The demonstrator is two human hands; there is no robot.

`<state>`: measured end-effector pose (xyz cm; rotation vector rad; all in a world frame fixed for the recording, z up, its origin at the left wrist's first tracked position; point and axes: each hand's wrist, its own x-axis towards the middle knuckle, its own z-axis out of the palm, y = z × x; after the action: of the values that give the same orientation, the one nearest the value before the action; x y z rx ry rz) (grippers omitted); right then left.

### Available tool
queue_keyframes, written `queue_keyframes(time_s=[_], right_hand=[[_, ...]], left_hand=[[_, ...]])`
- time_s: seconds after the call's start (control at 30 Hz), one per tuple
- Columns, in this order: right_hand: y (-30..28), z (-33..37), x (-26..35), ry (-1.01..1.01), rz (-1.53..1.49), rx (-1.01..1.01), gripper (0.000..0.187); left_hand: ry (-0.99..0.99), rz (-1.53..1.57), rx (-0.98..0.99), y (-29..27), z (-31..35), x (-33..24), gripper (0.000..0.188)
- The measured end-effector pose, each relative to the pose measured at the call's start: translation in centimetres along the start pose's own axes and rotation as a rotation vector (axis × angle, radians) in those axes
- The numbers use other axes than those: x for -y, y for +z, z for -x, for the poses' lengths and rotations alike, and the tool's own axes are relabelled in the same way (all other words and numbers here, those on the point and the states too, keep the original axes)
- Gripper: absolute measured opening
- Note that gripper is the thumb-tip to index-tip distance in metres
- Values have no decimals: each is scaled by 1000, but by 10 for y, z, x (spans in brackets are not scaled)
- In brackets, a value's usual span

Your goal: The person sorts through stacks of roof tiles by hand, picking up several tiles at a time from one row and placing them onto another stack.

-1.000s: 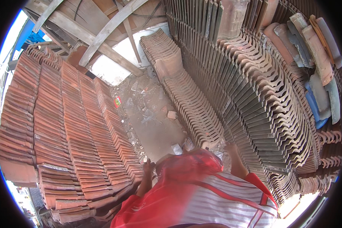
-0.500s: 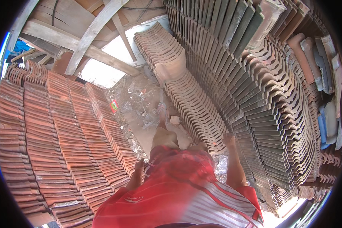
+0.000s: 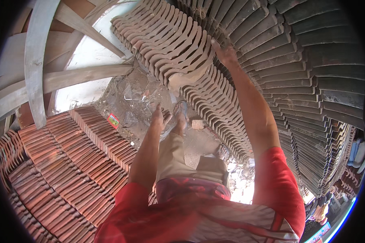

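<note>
As both hands (image 3: 161, 117) extend, tiles (image 3: 166, 46) flank the right (image 3: 227, 56).

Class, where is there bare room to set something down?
Barest: dirt floor between the left leg and low tile stack, by the brick chunk; beyond, litter. Crowded: red tile rows at left, dark tile stack at right.

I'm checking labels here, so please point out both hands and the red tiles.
Left hand (image 3: 160, 117), head view: its middle.
Right hand (image 3: 227, 55), head view: its middle.
Red tiles (image 3: 65, 167), head view: exposed edges within the stack.
</note>
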<state>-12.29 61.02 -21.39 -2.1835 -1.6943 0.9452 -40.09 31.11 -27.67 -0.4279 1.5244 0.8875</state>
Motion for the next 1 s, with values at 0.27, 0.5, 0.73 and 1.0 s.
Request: queue_keyframes(time_s=[0.27, 0.5, 0.73, 1.0], right_hand=[[65, -40, 50, -24, -163, 9, 91], [40, -16, 64, 106, -21, 205, 53], [12, 16, 24, 230, -64, 459, 52], [-12, 216, -35, 403, -710, 178, 54]], left_hand=[[-325, 212, 252, 60, -54, -66, 67], [-448, 383, 474, 46, -110, -63, 54], [-189, 116, 615, 42, -126, -27, 52], [-80, -429, 397, -16, 2, -49, 61]])
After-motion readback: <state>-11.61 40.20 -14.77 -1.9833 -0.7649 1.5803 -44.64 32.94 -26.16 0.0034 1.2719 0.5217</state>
